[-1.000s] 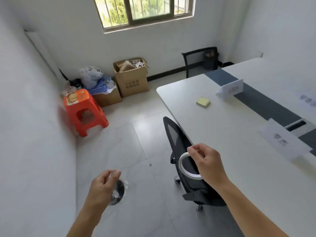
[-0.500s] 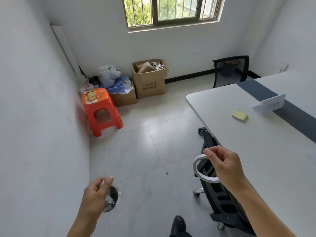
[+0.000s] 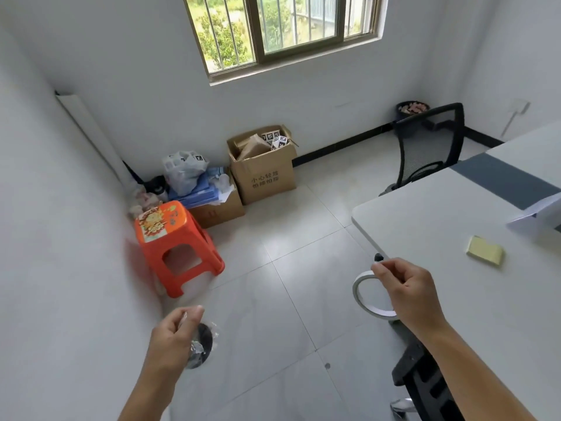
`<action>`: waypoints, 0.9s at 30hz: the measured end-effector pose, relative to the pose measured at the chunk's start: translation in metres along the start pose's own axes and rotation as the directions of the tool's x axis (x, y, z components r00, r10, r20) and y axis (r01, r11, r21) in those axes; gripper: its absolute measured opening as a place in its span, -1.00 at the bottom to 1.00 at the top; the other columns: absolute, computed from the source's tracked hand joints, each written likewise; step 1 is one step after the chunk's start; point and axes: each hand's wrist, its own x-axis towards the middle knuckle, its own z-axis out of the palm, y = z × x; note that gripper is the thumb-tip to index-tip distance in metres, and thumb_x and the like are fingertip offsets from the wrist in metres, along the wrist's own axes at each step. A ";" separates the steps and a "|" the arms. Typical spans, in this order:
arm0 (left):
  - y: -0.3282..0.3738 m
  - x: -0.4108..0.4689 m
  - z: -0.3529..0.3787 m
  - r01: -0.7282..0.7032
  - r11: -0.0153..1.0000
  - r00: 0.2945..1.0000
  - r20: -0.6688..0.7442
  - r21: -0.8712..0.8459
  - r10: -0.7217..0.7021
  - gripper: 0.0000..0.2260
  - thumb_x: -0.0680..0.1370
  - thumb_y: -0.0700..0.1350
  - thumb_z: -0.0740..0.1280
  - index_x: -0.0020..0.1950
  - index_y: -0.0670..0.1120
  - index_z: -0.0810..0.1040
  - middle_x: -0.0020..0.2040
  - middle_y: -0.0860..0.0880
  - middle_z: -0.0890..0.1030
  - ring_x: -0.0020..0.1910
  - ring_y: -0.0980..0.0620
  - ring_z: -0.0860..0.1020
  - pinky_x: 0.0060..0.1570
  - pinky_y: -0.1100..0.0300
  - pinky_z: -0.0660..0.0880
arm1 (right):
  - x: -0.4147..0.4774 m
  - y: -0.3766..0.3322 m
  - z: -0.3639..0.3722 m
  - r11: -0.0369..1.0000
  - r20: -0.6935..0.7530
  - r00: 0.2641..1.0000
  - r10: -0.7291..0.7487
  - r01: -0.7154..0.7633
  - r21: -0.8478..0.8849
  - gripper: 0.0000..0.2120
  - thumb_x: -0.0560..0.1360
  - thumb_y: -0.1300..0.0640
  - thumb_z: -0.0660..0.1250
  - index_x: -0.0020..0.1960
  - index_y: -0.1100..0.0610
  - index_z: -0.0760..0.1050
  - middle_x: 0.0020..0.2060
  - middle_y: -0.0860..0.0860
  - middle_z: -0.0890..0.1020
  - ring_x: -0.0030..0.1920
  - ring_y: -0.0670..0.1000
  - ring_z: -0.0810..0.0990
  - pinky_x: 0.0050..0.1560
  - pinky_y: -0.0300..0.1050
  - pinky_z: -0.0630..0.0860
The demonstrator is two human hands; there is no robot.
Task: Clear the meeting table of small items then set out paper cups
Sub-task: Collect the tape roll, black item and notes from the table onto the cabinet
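Note:
My right hand pinches a thin white tape ring over the floor, just off the near edge of the white meeting table. My left hand grips a black roll in clear plastic wrap low at the left, above the floor tiles. A yellow sticky-note pad lies on the table to the right of my right hand. A folded white name card stands at the table's right edge of view.
An orange plastic stool stands by the left wall. Behind it are cardboard boxes, bags and papers in the corner. One black mesh chair stands at the table's far end, another below my right arm.
The view has swung left and moved toward the corner with the stool and boxes. Both hands keep hold of their rolls and have drifted away from the table.

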 end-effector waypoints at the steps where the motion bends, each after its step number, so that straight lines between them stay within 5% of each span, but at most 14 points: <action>1: 0.007 0.014 0.005 -0.002 1.000 1.000 0.023 -0.014 0.002 -0.84 0.57 -0.09 0.34 -0.13 -0.13 0.63 -0.17 -0.25 0.64 -0.22 -0.08 0.53 -0.19 0.07 0.43 | 0.013 -0.004 0.005 1.000 -0.010 1.000 -0.004 0.004 -0.003 -0.81 0.51 0.15 0.37 -0.27 0.14 0.59 -0.50 0.11 0.42 -0.48 -0.07 0.31 -0.45 -0.28 0.26; 5: 0.024 0.082 0.028 0.009 1.000 0.994 0.109 -0.014 -0.008 -0.83 0.57 -0.11 0.35 -0.17 -0.14 0.64 -0.28 -0.25 0.61 -0.28 -0.07 0.52 -0.20 0.11 0.41 | 0.058 -0.011 0.019 1.000 -0.076 0.997 0.009 -0.011 -0.025 -0.83 0.51 0.14 0.38 -0.25 0.14 0.61 -0.38 0.28 0.52 -0.43 0.01 0.37 -0.39 -0.14 0.33; 11: 0.063 0.216 0.060 -0.080 0.995 0.964 0.257 0.050 0.065 -0.82 0.58 -0.17 0.33 -0.15 -0.24 0.63 -0.28 -0.13 0.55 -0.27 -0.04 0.46 -0.25 0.16 0.35 | 0.122 0.003 0.034 0.991 -0.318 0.940 0.124 -0.134 -0.010 -0.82 0.51 0.16 0.38 -0.25 0.15 0.61 -0.50 -0.07 0.53 -0.43 -0.09 0.41 -0.33 -0.27 0.38; 18: 0.146 0.333 0.128 -0.198 0.978 0.870 0.470 0.059 0.147 -0.86 0.57 -0.19 0.34 -0.17 -0.17 0.59 -0.27 -0.08 0.56 -0.29 0.01 0.47 -0.29 0.22 0.35 | 0.165 -0.006 0.051 0.945 -0.523 0.787 0.328 -0.263 0.196 -0.83 0.52 0.17 0.37 -0.19 0.26 0.60 -0.53 0.01 0.37 -0.50 -0.03 0.25 -0.46 -0.22 0.24; 23: 0.177 0.350 0.202 -0.249 0.965 0.731 0.670 0.085 0.129 -0.87 0.58 -0.17 0.34 -0.13 -0.18 0.60 -0.34 -0.02 0.53 -0.43 0.14 0.47 -0.35 0.20 0.33 | 0.162 0.004 0.038 0.876 -0.602 0.637 0.482 -0.338 0.344 -0.84 0.52 0.17 0.37 -0.13 0.27 0.60 -0.47 0.07 0.34 -0.56 -0.07 0.21 -0.57 -0.31 0.18; 27: 0.187 0.356 0.261 -0.288 0.951 0.633 0.768 0.116 0.098 -0.86 0.57 -0.13 0.35 -0.12 -0.16 0.63 -0.44 0.03 0.57 -0.42 0.11 0.50 -0.33 0.20 0.35 | 0.163 0.022 0.011 0.821 -0.638 0.518 0.570 -0.338 0.459 -0.86 0.53 0.18 0.35 -0.06 0.26 0.58 -0.44 0.07 0.37 -0.57 -0.06 0.24 -0.46 -0.21 0.19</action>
